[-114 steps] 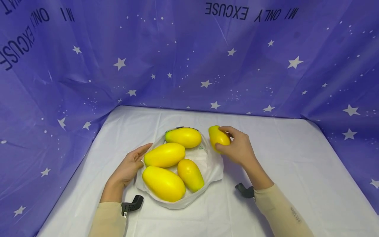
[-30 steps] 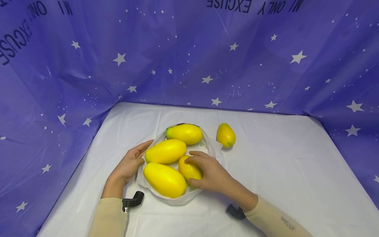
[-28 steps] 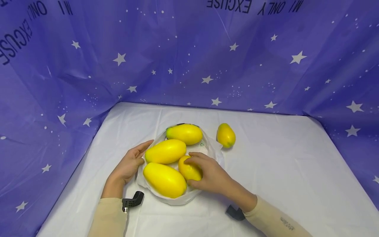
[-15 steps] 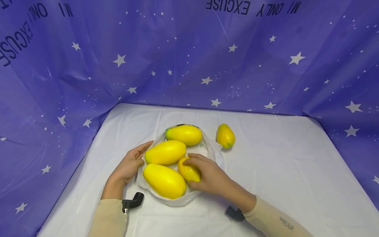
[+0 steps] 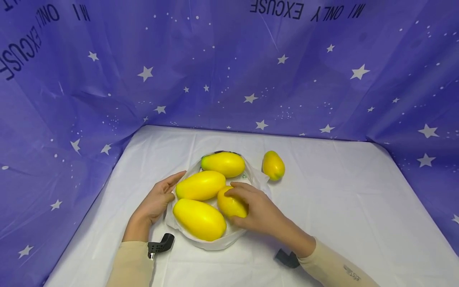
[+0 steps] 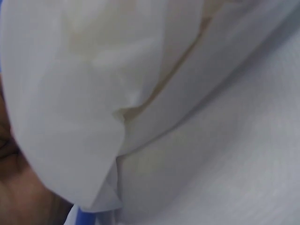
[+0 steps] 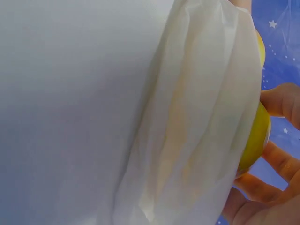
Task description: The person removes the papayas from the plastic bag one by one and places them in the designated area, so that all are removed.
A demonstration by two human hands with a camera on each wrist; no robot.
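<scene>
A white plastic bag (image 5: 211,244) stands with its mouth folded wide in the head view, several yellow papayas inside. My right hand (image 5: 259,209) reaches over its right side, thumb and fingers curled round the smaller papaya (image 5: 233,202). In the right wrist view this papaya (image 7: 255,136) shows past the bag's wall, between thumb and fingers. My left hand (image 5: 155,199) holds the bag's left rim, thumb bent at the edge. Beside the right hand's papaya lie a large papaya (image 5: 199,219), another (image 5: 201,185) and one at the back (image 5: 224,164). Bag plastic (image 6: 84,117) covers most of the left wrist view.
One small papaya (image 5: 273,165) lies on the white tablecloth (image 5: 340,191), just right of the bag's back rim. A purple curtain with stars (image 5: 229,79) stands round the table's back and sides. Black camera mounts (image 5: 161,244) stick out at both wrists.
Earlier my right hand held another papaya beside the bag; that one now lies on the cloth. The hand has since gripped the smaller papaya inside and shifted it slightly up and right.
</scene>
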